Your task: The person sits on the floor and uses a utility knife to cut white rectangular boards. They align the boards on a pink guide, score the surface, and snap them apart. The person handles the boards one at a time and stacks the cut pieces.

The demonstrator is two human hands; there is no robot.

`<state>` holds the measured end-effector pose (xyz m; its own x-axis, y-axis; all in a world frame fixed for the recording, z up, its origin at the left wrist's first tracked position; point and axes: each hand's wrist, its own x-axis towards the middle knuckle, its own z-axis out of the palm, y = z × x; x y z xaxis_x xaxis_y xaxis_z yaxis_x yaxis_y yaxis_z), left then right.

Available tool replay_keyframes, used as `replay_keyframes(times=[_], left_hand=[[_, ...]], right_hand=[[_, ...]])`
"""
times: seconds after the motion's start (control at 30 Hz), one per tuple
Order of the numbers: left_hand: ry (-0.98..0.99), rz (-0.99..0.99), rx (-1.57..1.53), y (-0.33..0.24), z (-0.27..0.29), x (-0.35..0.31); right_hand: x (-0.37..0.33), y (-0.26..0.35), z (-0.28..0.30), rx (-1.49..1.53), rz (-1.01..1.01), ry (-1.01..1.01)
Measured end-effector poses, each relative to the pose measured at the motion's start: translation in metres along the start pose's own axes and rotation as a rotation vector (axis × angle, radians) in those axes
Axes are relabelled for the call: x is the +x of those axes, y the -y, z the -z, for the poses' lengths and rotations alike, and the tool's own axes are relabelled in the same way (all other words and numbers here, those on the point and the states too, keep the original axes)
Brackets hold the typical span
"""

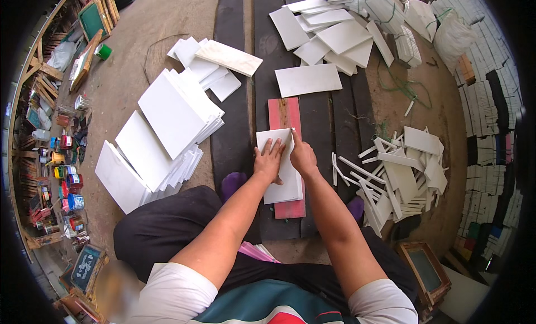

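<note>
2 hands: left hand (269, 160) spread flat on the white board, nothing gripped; right hand (303, 156) at its upper-right edge, fingers partly curled, any hold cannot be told.
White board (287, 187): 1, frame centre, beneath the left fingers, long axis up-down, laid over 1 red plank (290, 210).
Offcut pile (398, 180): 1, right of frame.

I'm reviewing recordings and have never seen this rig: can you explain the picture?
No machine here, just bare-handed work. The only picture comes from a wide fisheye camera worn on the head, looking down, so edges bend. The left hand lies spread on a white panel, which rests over a red board on dark planks. The right hand is at the panel's upper right corner; whether it holds anything is unclear. Large white panels lie at left, a heap of white offcuts at right.
</note>
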<state>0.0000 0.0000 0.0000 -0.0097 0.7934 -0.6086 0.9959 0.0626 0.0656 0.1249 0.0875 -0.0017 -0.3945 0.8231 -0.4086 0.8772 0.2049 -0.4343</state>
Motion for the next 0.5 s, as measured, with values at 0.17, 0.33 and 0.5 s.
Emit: replay_keyframes(times=[0.17,0.33,0.5], left_hand=[[-0.037,0.006,-0.012,0.001,0.000,-0.001],[-0.032,0.004,-0.004,-0.003,-0.001,0.000],[-0.058,0.016,0.020,-0.001,-0.005,0.001]], right_hand=[[0.002,0.012,0.009,-0.012,0.002,-0.006],[-0.012,0.010,0.014,-0.025,-0.015,0.012],[-0.058,-0.002,0.005,-0.053,-0.013,0.068]])
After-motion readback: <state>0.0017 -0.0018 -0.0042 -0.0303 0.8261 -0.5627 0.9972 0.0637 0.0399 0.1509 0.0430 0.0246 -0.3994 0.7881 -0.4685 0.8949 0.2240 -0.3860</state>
